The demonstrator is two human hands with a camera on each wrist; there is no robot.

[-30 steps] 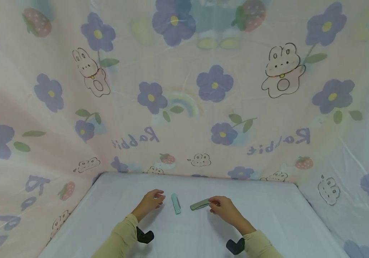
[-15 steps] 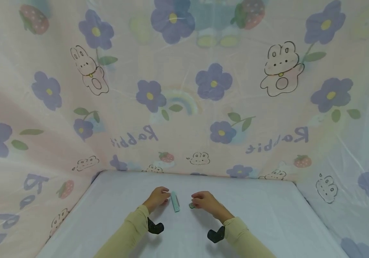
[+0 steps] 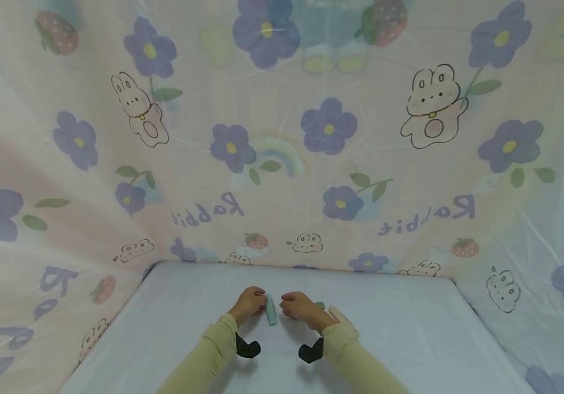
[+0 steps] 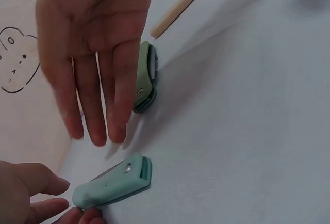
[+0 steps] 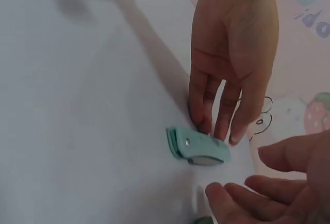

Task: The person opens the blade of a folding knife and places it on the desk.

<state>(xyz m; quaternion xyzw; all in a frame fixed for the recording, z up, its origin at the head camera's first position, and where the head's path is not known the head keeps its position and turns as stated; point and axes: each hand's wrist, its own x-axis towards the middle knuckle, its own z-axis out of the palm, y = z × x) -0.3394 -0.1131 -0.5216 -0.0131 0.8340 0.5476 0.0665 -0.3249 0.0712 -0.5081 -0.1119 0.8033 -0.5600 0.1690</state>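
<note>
Mint folding clip (image 3: 271, 312) lies flat near the far edge of the white bed (image 3: 410, 339), between both hands. Left hand (image 3: 249, 302) touches its end, fingers loose; right hand (image 3: 299, 306) hovers beside it, grip apart. Darker green clip (image 4: 145, 77) and wooden stick (image 3: 343, 320) lie right.

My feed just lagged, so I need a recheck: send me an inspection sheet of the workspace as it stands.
Surface: white sheet, smooth.
Job's things: light teal clipper lies flat between the hands; darker green clipper lies behind the right hand.
Clutter: beige stick beside the darker green clipper.
Hands: left hand has straight fingers, tips touching the light teal clipper; right hand is open above the sheet, holding nothing.
Cables: nothing seen.
Surroundings: printed curtain with rabbits and flowers on three sides.
</note>
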